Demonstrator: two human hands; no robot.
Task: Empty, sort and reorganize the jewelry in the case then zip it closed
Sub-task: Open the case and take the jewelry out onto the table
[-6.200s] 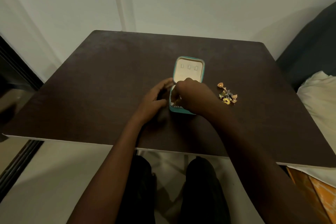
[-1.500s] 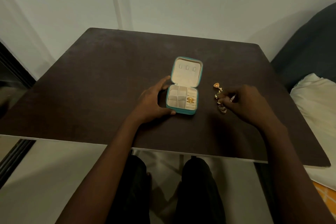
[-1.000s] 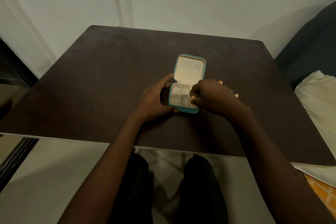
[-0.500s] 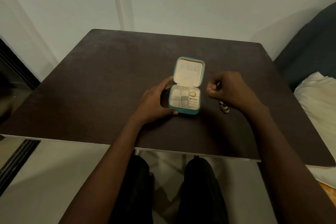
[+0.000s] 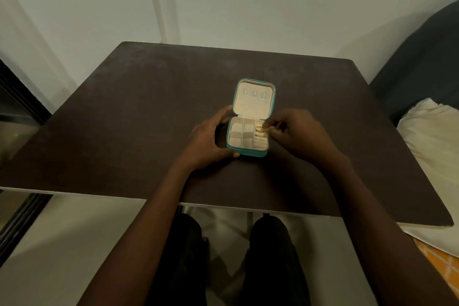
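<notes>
A small teal jewelry case point(image 5: 248, 152) stands open in the middle of the dark table point(image 5: 139, 112). Its cream lid point(image 5: 253, 103) is upright, and the divided compartments I can see hold nothing. My left hand point(image 5: 206, 140) grips the case's left side, thumb at the front corner. My right hand point(image 5: 298, 135) reaches in from the right, with its fingertips pinching a small gold ring point(image 5: 259, 128) over the ring rolls at the case's back right. The loose jewelry pile on the table is hidden behind my right hand.
A white pillow point(image 5: 433, 131) and a dark cushion point(image 5: 422, 57) lie past the table's right edge. The wall point(image 5: 248, 2) stands close behind the table. My knees point(image 5: 270, 243) show below the table's front edge.
My right hand has come back from the table right of the case to the ring rolls, fingertips now at the gold ring. My left hand kept its hold on the case.
</notes>
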